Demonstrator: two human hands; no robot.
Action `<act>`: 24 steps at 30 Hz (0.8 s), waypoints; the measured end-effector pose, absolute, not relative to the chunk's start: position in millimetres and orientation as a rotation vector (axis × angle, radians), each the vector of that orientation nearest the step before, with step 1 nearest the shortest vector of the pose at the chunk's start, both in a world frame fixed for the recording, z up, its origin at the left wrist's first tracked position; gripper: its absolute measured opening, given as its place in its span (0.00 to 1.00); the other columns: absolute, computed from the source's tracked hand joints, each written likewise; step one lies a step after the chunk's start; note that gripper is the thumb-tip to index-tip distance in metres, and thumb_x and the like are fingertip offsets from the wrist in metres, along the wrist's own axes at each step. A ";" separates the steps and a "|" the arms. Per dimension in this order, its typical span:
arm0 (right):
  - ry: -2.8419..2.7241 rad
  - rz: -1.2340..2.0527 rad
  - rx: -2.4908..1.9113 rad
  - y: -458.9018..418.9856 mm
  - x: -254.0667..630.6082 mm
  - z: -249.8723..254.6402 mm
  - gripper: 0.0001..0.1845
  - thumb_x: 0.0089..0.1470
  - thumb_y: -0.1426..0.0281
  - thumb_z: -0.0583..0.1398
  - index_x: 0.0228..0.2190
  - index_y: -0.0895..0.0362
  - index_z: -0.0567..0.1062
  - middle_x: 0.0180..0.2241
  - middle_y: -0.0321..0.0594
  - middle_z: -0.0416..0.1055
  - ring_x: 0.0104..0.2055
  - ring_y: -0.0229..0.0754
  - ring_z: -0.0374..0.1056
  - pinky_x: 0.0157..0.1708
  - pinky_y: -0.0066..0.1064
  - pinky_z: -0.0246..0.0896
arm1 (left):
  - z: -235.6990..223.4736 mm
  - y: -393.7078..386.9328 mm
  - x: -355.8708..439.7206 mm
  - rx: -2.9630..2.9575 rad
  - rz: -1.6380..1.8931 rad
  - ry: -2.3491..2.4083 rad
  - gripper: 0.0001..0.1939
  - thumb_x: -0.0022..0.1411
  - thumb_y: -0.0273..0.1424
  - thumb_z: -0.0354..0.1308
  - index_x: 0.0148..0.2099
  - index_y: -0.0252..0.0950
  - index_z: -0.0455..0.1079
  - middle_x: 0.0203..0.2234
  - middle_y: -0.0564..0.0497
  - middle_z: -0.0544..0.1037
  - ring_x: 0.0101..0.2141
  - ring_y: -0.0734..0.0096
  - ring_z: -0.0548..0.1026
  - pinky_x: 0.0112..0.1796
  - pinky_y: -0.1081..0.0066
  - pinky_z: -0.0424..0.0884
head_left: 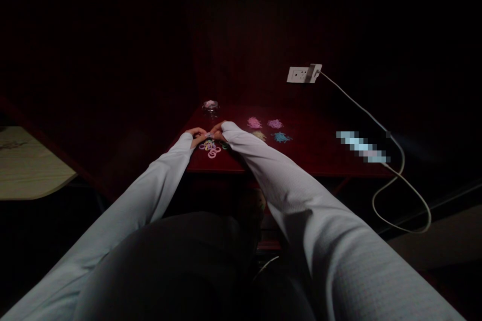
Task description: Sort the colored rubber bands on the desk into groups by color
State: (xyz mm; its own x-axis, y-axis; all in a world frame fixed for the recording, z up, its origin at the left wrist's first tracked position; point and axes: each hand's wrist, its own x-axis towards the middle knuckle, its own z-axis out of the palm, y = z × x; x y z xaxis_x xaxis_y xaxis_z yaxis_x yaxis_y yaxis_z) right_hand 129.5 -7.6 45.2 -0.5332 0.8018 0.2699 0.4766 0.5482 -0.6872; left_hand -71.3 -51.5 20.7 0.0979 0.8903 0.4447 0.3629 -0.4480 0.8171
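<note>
My left hand (197,133) and my right hand (218,131) meet near the left front of the dark red table (312,158). Their fingers are closed in a pinch around something small and pale (209,135), too tiny to make out. Just below the fingertips lies a loose heap of coloured rings (212,152), pink, purple, yellow and green, which look like small hair ties. Part of the heap is hidden by my hands. Behind them stands a clear jar (210,108) with something pinkish at its top.
Right of my hands lie small piles of thin strands: pink (254,122), purple (275,124), yellowish (259,135) and blue (282,137). A white cable (357,102) runs from a wall socket (299,74) to a blurred-out device (362,147). At far left is a light wooden tabletop (33,165).
</note>
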 end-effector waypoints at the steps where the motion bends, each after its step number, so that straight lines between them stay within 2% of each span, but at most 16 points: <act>1: -2.202 0.749 -1.046 -8.3 128.9 45.4 0.17 0.55 0.63 0.68 0.42 0.63 0.86 0.26 0.36 0.75 0.28 0.34 0.63 0.30 0.25 0.58 | 20.1 -51.0 -71.3 1.860 1.344 1.224 0.23 0.53 0.52 0.73 0.31 0.37 0.76 0.21 0.55 0.73 0.24 0.72 0.67 0.29 0.71 0.62; 8: -2.140 0.846 -1.078 -10.7 134.4 53.0 0.08 0.53 0.69 0.68 0.34 0.60 0.85 0.25 0.35 0.76 0.26 0.34 0.65 0.31 0.25 0.61 | 17.8 -49.6 -71.8 1.825 1.397 1.284 0.25 0.59 0.56 0.67 0.31 0.38 0.77 0.25 0.50 0.78 0.28 0.67 0.71 0.32 0.69 0.67; 13: -1.984 0.723 -1.231 -3.2 195.1 75.2 0.03 0.55 0.73 0.67 0.32 0.61 0.83 0.24 0.36 0.75 0.25 0.33 0.63 0.30 0.25 0.59 | 17.9 -50.3 -71.3 1.811 1.413 1.314 0.26 0.63 0.57 0.62 0.29 0.39 0.77 0.26 0.49 0.78 0.30 0.65 0.73 0.34 0.68 0.69; 20: -1.942 0.307 -1.746 -27.3 336.8 90.0 0.09 0.59 0.69 0.64 0.37 0.59 0.85 0.32 0.47 0.82 0.33 0.42 0.74 0.38 0.30 0.69 | 11.1 -25.0 -76.5 1.740 1.367 1.389 0.23 0.58 0.54 0.66 0.25 0.40 0.74 0.22 0.50 0.77 0.27 0.65 0.71 0.32 0.68 0.66; 24: -2.035 0.252 -1.829 -47.5 369.6 88.7 0.13 0.57 0.70 0.64 0.41 0.60 0.86 0.34 0.48 0.83 0.34 0.42 0.75 0.39 0.31 0.70 | 5.2 -18.9 -79.4 1.794 1.344 1.386 0.21 0.55 0.53 0.65 0.25 0.41 0.76 0.23 0.50 0.78 0.27 0.65 0.71 0.32 0.68 0.65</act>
